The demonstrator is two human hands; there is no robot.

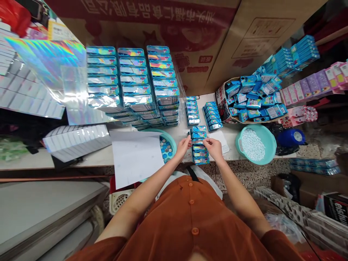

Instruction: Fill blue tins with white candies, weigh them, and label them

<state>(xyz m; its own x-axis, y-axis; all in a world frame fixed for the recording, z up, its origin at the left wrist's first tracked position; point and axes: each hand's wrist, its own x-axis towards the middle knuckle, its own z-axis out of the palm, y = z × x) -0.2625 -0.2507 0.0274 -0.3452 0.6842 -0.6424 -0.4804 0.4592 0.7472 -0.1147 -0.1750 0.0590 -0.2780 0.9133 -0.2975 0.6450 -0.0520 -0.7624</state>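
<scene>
Right in front of me, a row of small blue boxes point(200, 154) lies on the work table, round tops and shiny labels showing. My left hand point(185, 148) is at the row's left side, thumb and fingers pinched together. On the right side, my right hand point(214, 148) is pinched in the same way. Between the fingertips lies a thin shiny strip point(199, 142), apparently a sticker, across one box; each hand seems to grip one end. Two more rows of blue boxes stand just behind: the left row point(193, 110) and the right row point(212, 115).
Wrapped stacks of blue boxes point(137, 88) stand back left. A white sheet point(136, 156) partly covers a teal basin point(171, 139) of round discs. To the right are a carton point(221, 105) heaped with blue boxes and a teal bowl point(270, 145) of white pellets. Large cardboard point(195, 43) closes the back.
</scene>
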